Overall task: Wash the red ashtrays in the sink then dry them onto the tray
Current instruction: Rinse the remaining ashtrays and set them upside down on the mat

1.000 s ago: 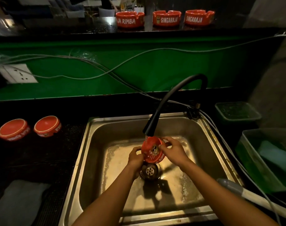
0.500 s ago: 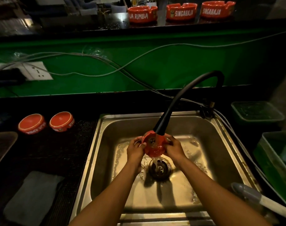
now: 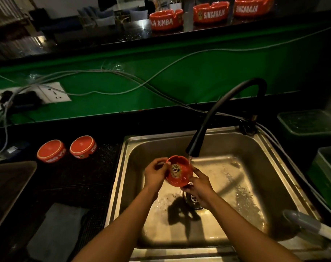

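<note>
In the head view, a red ashtray (image 3: 179, 171) was held tilted over the sink (image 3: 213, 186) under the black faucet (image 3: 194, 148), the left hand (image 3: 154, 174) gripping its left rim and the right hand (image 3: 199, 183) cupping its lower right edge. Wet and glossy, it looked stiff, breakable and slippery, best held by opposite rims. Two washed ones (image 3: 66, 151) lay upturned on the left surface.

Both bare forearms reach forward, hands close together.
The left hand (image 3: 154, 173) curls its fingers in a grip; the right hand (image 3: 199, 183) grips from below.
</note>
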